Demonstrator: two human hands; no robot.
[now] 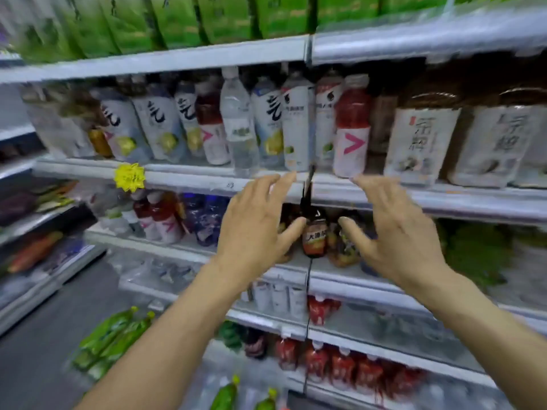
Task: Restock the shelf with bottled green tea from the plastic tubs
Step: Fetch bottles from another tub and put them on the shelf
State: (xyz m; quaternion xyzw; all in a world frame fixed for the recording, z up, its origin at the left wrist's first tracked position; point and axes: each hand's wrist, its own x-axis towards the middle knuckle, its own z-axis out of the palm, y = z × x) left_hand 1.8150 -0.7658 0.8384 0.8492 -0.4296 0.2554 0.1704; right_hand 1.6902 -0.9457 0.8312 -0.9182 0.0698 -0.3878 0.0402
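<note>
Two hands up at the shelf edge (444, 199), left hand (260, 229) and right hand (393, 232), both with grip loose and empty, fingers spread. Green tea bottles lie low by the floor: a pile at lower left (112, 341), too blurred to count, and two more at the bottom edge (245, 395). Risk: reaching in blind could topple the small brown bottle (315, 235) between the thumbs, or the front row of bottles.
</note>
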